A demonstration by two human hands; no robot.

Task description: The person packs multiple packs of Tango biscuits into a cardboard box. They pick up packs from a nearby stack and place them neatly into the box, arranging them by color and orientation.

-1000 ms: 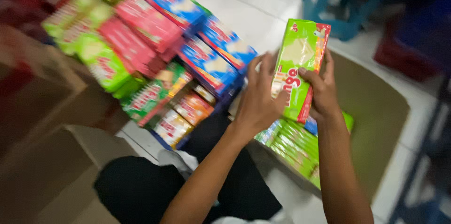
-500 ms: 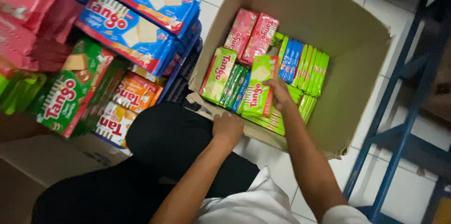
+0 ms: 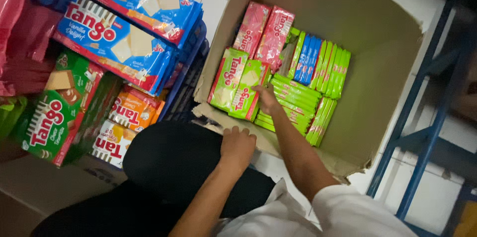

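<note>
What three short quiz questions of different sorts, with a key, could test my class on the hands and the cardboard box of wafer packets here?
1. True or false: the right hand rests on a light green wafer packet inside the brown cardboard box.
2. Multiple choice: the left hand lies on (a) the blue metal rack, (b) the box's near edge, (c) the stacked blue wafer packs.
3. Which colour are the two flat packets at the box's far end?

Key: 1 true; 2 b; 3 pink.
</note>
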